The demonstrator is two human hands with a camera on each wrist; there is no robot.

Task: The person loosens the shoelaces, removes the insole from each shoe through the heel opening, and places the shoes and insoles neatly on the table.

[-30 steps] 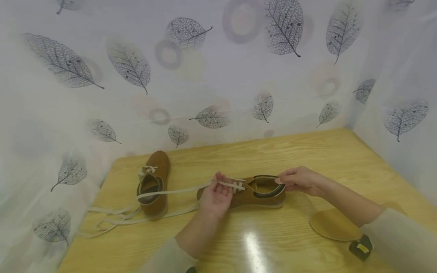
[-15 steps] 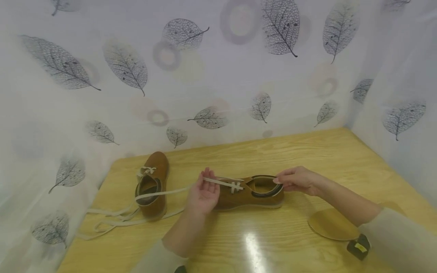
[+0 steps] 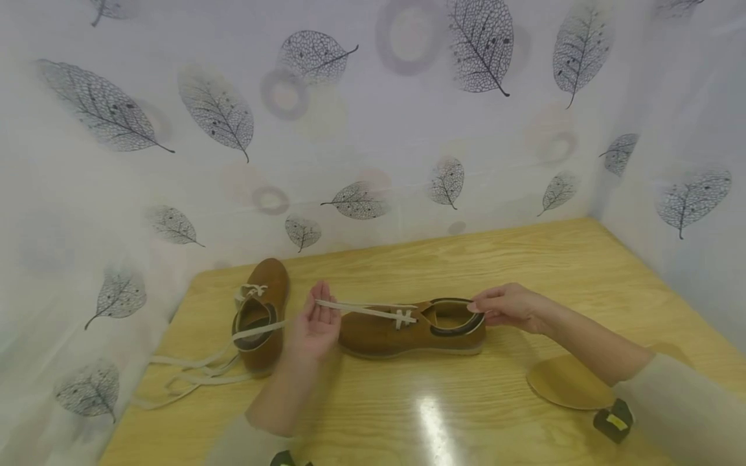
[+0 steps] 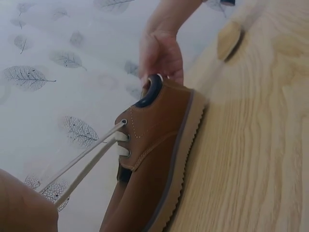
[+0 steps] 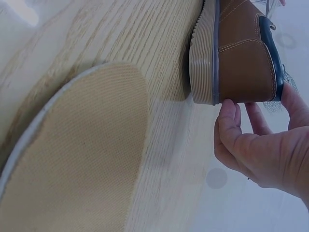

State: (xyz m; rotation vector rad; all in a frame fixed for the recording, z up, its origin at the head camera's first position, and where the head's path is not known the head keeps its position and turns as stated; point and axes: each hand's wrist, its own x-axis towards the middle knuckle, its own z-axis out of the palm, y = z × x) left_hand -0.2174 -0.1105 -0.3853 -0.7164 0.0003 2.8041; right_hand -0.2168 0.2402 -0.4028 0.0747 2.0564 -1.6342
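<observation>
A brown leather shoe [image 3: 384,333] lies on the table, toe to the left, its dark-lined opening to the right. Two pale shoelaces [image 3: 364,309] run taut from its eyelets to my left hand [image 3: 317,327]. That hand is palm up, holding the laces beyond the toe. My right hand [image 3: 515,307] grips the heel collar, thumb at the rim and fingers behind the heel, as the right wrist view shows. In the left wrist view the shoe's side [image 4: 159,130] and its ridged sole are visible; only part of my left hand [image 4: 29,205] appears there.
Another brown shoe [image 3: 280,291], with its lace tied, stands at the left. Loose lace ends [image 3: 198,375] trail beside it to the table's left edge. A tan insole [image 3: 568,382] lies under my right forearm. Leaf-printed sheeting [image 3: 373,129] surrounds the wooden table [image 3: 495,401].
My left hand has moved left, drawing the laces out past the toe and uncovering the front of the shoe. The right hand stays at the heel.
</observation>
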